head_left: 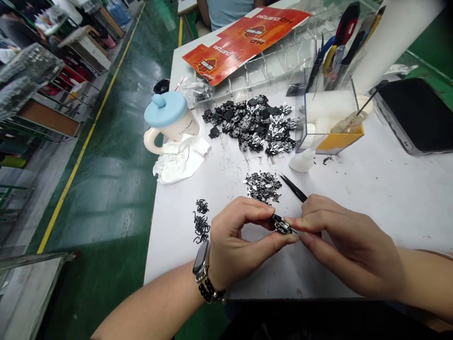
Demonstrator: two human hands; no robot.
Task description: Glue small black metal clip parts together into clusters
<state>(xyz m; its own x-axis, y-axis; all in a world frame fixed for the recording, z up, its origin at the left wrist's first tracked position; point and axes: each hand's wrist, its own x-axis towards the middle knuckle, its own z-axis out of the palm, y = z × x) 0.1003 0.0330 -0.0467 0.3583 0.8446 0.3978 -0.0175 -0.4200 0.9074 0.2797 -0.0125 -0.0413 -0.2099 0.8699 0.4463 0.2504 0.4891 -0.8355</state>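
Note:
Between its thumb and index finger, my left hand point(247, 241) grips a small black and silver toy part point(282, 225) just above the table. My right hand point(348, 241) meets it from the right, its index fingertip touching the part's edge. The right thumb and fingers are pinched together near a thin dark sliver; what they hold is too small to name. Black tweezers point(293, 186) point away to the upper left, their back end hidden behind my right hand. Beyond my hands lies a pile of small silver and black pieces point(262, 185).
Small black curved pieces point(201, 222) lie left of my left hand. Farther back are a heap of black and silver parts point(251, 123), a lidded mug point(173, 120), a white cloth point(182, 159), a tool holder point(332, 123), a white bottle point(302, 160) and a phone point(419, 115).

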